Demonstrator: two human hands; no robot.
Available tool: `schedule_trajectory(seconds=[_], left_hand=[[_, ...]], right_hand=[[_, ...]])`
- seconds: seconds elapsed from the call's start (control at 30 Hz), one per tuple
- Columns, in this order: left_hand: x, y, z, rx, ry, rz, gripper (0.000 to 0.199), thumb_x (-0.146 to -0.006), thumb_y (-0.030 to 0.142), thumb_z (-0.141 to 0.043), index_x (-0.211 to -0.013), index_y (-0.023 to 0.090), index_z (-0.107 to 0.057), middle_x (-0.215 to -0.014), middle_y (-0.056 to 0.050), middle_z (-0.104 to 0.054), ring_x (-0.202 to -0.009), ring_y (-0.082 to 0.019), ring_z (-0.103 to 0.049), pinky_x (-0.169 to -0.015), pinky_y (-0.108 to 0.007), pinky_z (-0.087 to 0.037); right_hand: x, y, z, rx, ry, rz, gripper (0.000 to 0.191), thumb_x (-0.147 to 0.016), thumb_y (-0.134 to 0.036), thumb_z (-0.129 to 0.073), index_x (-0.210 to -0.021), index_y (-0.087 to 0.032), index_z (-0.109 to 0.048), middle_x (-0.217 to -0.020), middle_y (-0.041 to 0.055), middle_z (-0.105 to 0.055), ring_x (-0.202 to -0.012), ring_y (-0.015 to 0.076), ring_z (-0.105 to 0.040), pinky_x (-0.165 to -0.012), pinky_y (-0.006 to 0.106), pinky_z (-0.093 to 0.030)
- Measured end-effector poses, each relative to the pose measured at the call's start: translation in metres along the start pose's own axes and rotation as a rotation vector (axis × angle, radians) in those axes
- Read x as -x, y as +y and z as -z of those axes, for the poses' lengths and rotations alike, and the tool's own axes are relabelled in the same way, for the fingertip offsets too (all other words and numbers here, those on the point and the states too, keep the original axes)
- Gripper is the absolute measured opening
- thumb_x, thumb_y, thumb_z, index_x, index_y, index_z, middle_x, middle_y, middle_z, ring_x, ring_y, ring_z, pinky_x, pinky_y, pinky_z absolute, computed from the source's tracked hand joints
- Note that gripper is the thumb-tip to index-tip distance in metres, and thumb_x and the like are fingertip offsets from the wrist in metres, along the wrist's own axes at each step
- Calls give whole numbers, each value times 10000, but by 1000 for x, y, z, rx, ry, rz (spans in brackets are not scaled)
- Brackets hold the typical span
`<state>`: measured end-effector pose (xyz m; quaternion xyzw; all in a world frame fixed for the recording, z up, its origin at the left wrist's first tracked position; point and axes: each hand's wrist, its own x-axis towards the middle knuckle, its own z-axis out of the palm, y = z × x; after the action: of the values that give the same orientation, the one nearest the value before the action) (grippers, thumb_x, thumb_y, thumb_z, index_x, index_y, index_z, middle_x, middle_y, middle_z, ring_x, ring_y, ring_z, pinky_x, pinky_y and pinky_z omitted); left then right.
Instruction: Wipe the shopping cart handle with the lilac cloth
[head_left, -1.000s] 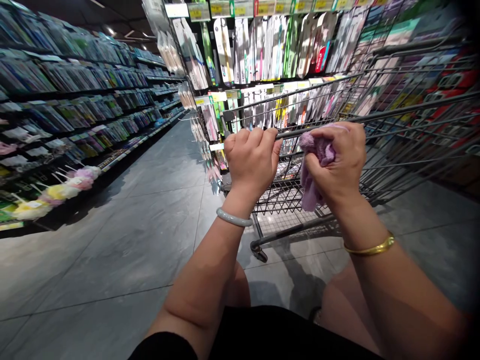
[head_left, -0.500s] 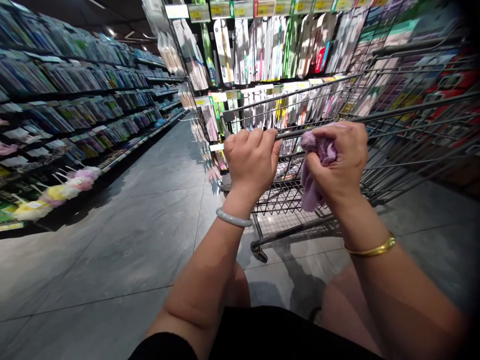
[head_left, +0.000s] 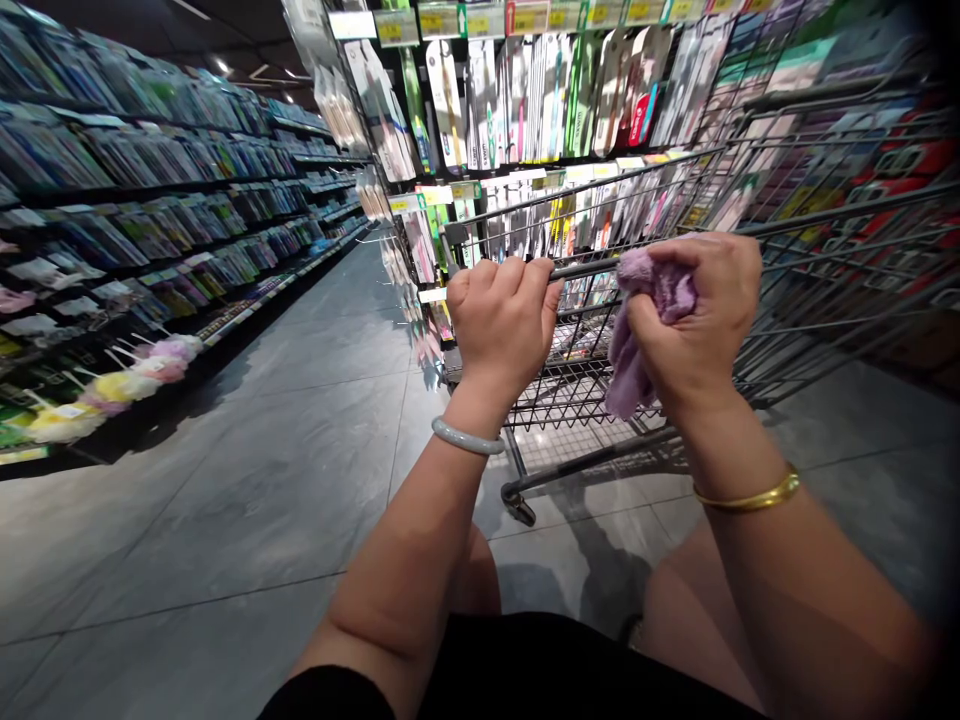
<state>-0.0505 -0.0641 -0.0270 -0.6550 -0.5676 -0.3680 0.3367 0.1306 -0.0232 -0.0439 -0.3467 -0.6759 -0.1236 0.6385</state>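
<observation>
A metal shopping cart [head_left: 570, 465] stands sideways in front of me. My left hand [head_left: 504, 322], with a pale bangle at the wrist, is wrapped round the cart's top rail [head_left: 581, 270]. My right hand [head_left: 701, 320], with a gold bracelet, grips a bunched purple cloth [head_left: 636, 370] against the same rail, to the right of my left hand. Part of the cloth hangs down below my right thumb. The rail under my right hand is hidden by the cloth and fingers.
Behind the cart is a rack of packaged toothbrushes [head_left: 525, 100]. Long shelves [head_left: 150, 160] run along the left, with fluffy yellow, white and purple puffs [head_left: 112, 390] at their near end. Grey floor tiles [head_left: 262, 480] lie between. Red goods [head_left: 900, 170] hang at the right.
My right hand has moved a little to the right along the rail with the purple cloth. My left hand has stayed in place on the rail.
</observation>
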Motion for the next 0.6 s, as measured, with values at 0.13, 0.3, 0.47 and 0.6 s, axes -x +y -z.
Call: schedule_trajectory(seconds=[0.13, 0.3, 0.47, 0.6], left_hand=[[0, 1, -1, 3, 20, -5, 390, -1029, 460, -347, -1161, 278, -666, -996, -59, -707, -993, -284, -547, -916, -461, -294], [-1, 1, -1, 12, 19, -8, 382, -1029, 457, -343, -1158, 292, -662, -1008, -60, -710, -991, -287, -541, -918, -467, -294], [0, 0, -1, 3, 21, -9, 379, -1029, 457, -347, -1158, 279, -656, -1007, -55, -706, -995, -284, -537, -927, -454, -281], [1, 1, -1, -3, 15, -11, 382, -1031, 454, -342, -1162, 274, -653, -1003, -53, -706, -990, -284, -546, -921, -454, -283]], right_hand=[[6, -4, -5, -4, -67, 42, 368, -751, -166, -626, -1087, -316, -628, -1093, 49, -621, -1115, 239, -561, -985, 444, -489], [10, -7, -10, 41, -156, 114, 402, -739, -193, -651, -1129, -290, -634, -1137, 68, -591, -1108, 237, -561, -980, 433, -494], [2, 0, -2, 7, -46, 67, 392, -736, -160, -640, -1106, -284, -610, -1100, 53, -620, -1108, 239, -561, -979, 434, -482], [2, 2, -2, 7, 48, -2, 432, -744, -158, -617, -1154, -269, -541, -1115, 73, -592, -1066, 239, -570, -953, 444, -488]])
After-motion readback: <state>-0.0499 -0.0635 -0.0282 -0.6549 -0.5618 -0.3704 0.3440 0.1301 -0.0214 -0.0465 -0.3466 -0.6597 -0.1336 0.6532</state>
